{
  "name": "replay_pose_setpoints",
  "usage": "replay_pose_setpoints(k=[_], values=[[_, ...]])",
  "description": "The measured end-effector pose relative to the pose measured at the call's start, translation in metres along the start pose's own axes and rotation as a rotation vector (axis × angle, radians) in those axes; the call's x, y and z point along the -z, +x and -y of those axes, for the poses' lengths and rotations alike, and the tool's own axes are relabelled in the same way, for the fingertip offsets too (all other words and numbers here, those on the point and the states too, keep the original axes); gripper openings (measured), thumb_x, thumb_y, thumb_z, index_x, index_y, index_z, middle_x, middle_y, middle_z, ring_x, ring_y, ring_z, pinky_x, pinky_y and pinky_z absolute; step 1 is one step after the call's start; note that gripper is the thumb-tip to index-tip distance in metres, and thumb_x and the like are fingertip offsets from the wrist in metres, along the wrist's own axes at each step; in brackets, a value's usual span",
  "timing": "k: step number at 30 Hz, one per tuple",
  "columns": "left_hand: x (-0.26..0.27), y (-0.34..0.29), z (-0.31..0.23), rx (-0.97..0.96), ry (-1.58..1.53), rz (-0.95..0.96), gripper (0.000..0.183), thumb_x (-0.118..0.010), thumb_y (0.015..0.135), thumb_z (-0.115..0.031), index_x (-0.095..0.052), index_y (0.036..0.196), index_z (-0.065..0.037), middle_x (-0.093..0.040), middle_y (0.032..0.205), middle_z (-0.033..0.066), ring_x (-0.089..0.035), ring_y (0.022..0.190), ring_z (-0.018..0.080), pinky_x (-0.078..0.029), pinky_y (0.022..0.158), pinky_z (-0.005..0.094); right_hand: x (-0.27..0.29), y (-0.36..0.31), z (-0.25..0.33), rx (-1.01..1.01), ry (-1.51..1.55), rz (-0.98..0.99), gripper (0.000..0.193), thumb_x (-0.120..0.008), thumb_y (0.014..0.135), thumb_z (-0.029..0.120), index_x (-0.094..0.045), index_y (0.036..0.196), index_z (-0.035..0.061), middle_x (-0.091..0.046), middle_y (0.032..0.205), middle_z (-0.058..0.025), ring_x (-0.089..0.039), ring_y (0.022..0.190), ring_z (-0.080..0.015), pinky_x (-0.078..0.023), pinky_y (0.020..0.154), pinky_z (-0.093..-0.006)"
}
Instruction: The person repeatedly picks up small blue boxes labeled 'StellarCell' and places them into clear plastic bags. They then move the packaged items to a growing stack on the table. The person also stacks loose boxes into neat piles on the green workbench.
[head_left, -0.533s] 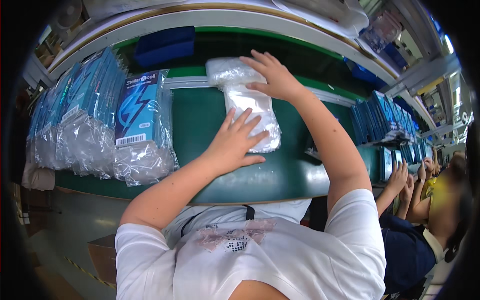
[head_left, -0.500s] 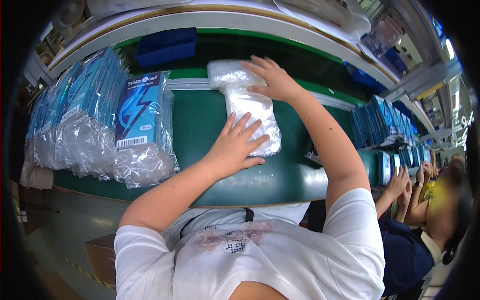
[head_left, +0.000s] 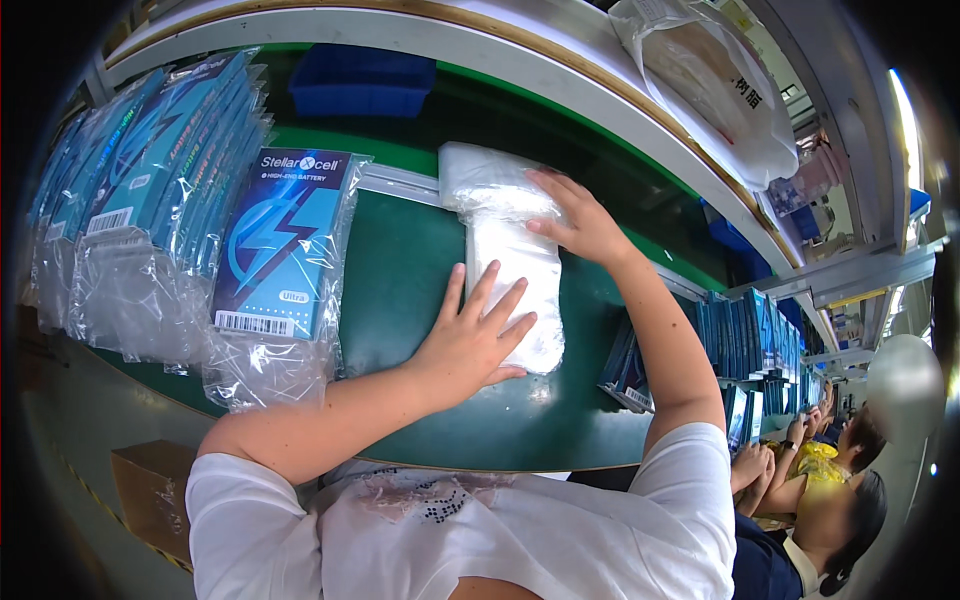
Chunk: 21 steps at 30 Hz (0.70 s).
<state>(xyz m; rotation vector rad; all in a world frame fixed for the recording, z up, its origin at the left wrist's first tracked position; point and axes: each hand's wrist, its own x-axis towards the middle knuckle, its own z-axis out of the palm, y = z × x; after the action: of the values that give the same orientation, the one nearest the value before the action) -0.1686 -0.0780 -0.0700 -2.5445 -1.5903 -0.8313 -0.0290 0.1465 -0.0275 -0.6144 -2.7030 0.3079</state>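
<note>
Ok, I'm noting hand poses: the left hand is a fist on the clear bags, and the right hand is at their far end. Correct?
Not a fist: the head view shows the left hand open and spread on the clear bags. The right hand is at their far end.

Blue bin (head_left: 362, 100) at 11 o'clock, white plastic bag (head_left: 735, 125) near 1:30, cardboard box (head_left: 150, 490) at 8, navy-clad co-worker (head_left: 768, 562) at 4.
</note>
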Motion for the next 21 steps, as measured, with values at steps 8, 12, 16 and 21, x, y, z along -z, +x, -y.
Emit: replay_pose_setpoints(k=[8, 12, 16, 21], values=[[-0.003, -0.001, 0.003, 0.076, -0.104, 0.021, 0.064, -0.067, 0.073, -0.047, -0.053, 0.123, -0.009, -0.029, 0.138, 0.0233, -0.02, 0.13, 0.0485, -0.028, 0.101, 0.0603, -0.007, 0.007, 0.012, -0.381, 0.226, -0.335, 0.039, -0.06, 0.087, 0.035, -0.063, 0.101, -0.0016, -0.065, 0.08, -0.0177, -0.063, 0.074, -0.026, -0.048, 0.072, -0.0307], [-0.006, 0.001, 0.004, 0.079, -0.134, 0.008, 0.062, -0.067, 0.075, -0.044, -0.053, 0.122, -0.008, -0.029, 0.137, 0.0243, -0.02, 0.129, 0.0492, -0.029, 0.102, 0.0585, 0.012, 0.008, 0.011, -0.646, 0.282, -0.385, 0.04, -0.055, 0.09, 0.036, -0.063, 0.088, -0.003, -0.054, 0.064, -0.0106, -0.043, 0.062, -0.0156, -0.042, 0.061, -0.0292], [-0.006, 0.001, 0.005, 0.079, -0.168, -0.009, 0.061, -0.067, 0.076, -0.043, -0.052, 0.122, -0.007, -0.029, 0.137, 0.0255, -0.02, 0.13, 0.0493, -0.029, 0.102, 0.0581, 0.018, -0.015, 0.017, -0.632, 0.152, -0.613, 0.045, -0.052, 0.091, 0.037, -0.063, 0.086, -0.0059, -0.057, 0.068, -0.0077, -0.051, 0.064, -0.0119, -0.043, 0.061, -0.0271], [-0.008, 0.001, 0.007, 0.092, -0.215, -0.019, 0.062, -0.067, 0.076, -0.042, -0.051, 0.123, -0.005, -0.028, 0.137, 0.0269, -0.019, 0.131, 0.0493, -0.028, 0.103, 0.0572, 0.04, -0.051, 0.031, -0.905, 0.517, -0.576, 0.047, -0.046, 0.093, 0.038, -0.062, 0.091, -0.0067, -0.06, 0.071, -0.0125, -0.057, 0.061, -0.018, -0.048, 0.048, -0.0308]])
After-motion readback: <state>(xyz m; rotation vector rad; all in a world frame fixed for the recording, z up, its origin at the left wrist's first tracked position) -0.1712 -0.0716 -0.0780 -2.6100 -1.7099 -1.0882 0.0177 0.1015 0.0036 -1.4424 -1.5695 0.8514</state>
